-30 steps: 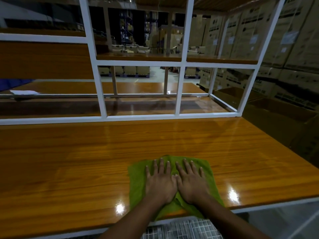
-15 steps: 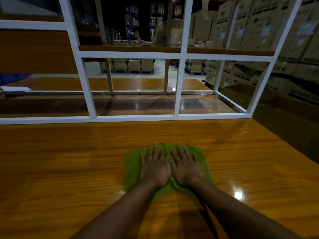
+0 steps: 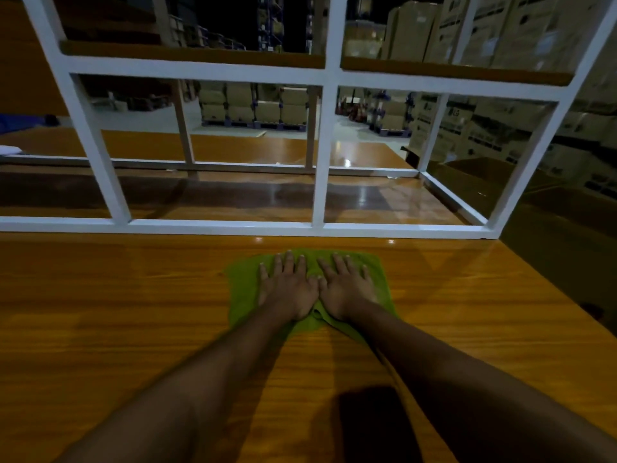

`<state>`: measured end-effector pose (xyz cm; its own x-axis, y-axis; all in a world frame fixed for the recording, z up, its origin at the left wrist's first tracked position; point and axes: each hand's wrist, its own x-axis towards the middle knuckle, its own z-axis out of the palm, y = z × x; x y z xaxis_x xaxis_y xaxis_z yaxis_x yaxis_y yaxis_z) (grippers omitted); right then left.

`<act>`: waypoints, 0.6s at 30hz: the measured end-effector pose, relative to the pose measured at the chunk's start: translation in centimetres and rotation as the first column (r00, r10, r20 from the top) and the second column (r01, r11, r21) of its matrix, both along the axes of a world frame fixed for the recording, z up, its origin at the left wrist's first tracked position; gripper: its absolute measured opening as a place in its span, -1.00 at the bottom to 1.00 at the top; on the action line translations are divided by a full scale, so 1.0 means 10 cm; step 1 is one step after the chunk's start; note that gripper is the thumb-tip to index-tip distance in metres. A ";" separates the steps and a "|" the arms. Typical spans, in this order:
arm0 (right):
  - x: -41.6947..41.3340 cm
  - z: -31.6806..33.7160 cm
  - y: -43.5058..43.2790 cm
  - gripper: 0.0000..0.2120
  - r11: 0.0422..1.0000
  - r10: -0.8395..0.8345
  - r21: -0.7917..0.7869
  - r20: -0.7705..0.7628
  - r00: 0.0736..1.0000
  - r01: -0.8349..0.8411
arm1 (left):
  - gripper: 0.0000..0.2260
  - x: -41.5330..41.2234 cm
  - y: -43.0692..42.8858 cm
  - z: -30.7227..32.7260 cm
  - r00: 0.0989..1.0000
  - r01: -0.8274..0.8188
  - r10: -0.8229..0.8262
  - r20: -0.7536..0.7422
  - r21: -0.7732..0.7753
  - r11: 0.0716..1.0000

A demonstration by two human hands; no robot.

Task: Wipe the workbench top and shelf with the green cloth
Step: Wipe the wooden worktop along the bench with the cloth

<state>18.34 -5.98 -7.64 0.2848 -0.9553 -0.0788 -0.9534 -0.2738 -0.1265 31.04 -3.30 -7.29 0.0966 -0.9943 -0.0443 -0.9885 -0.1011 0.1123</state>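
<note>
The green cloth (image 3: 243,289) lies spread flat on the glossy wooden workbench top (image 3: 117,312), close to the white frame rail at the back. My left hand (image 3: 288,287) and my right hand (image 3: 347,289) press palm-down on it side by side, thumbs touching, fingers spread and pointing away from me. Neither hand grips the fabric. Both forearms are stretched far forward. The lower shelf board (image 3: 233,198) sits just behind the rail, and an upper shelf board (image 3: 200,55) runs above it.
A white metal frame (image 3: 320,145) with upright posts divides the shelf openings just beyond the cloth. The bench's right edge (image 3: 551,289) drops off toward cardboard boxes (image 3: 500,35). A dark shadow (image 3: 370,422) falls on the wood between my arms.
Both hands have slid the cloth away from me, from near the front edge to just short of the back rail. My arms have stretched out and the view has leaned forward.
</note>
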 end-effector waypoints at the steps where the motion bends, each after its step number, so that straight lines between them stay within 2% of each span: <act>1: -0.03 0.01 -0.06 -0.45 1.000 -0.004 0.004 0.003 1.000 0.004 | -0.42 -0.04 -0.07 -0.01 1.000 -0.005 0.005 0.000 -0.004 1.000; 9: -0.37 0.02 -0.21 -0.45 0.998 -0.061 0.013 0.031 0.998 0.061 | -0.40 -0.29 -0.32 -0.04 0.999 0.046 -0.046 -0.018 -0.034 0.998; 18: -0.63 -0.03 0.38 -0.41 0.987 -0.159 -0.025 -0.004 0.987 0.159 | -0.41 -0.47 0.24 -0.05 0.979 0.199 -0.200 -0.040 -0.041 0.979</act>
